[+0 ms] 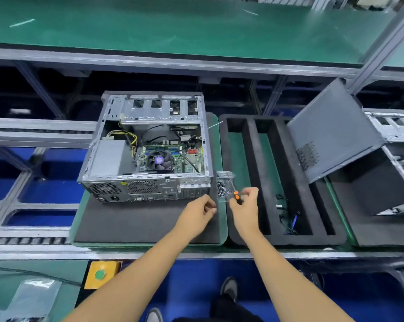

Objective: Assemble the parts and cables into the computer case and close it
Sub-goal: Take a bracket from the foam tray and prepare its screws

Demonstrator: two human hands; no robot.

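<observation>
An open grey computer case lies on a black foam pad, its motherboard, fan and cables showing. A clear bag of screws lies beside its near right corner. My right hand grips an orange-and-black screwdriver right next to the bag. My left hand hovers with curled fingers just below the case's rear corner; whether it pinches something I cannot tell. The grey side panel leans tilted at the right. Loose cables lie in the black foam tray.
A second foam tray and another open case sit at the far right. A yellow box with a green button is under the bench edge. Conveyor rails run to the left, a green shelf above.
</observation>
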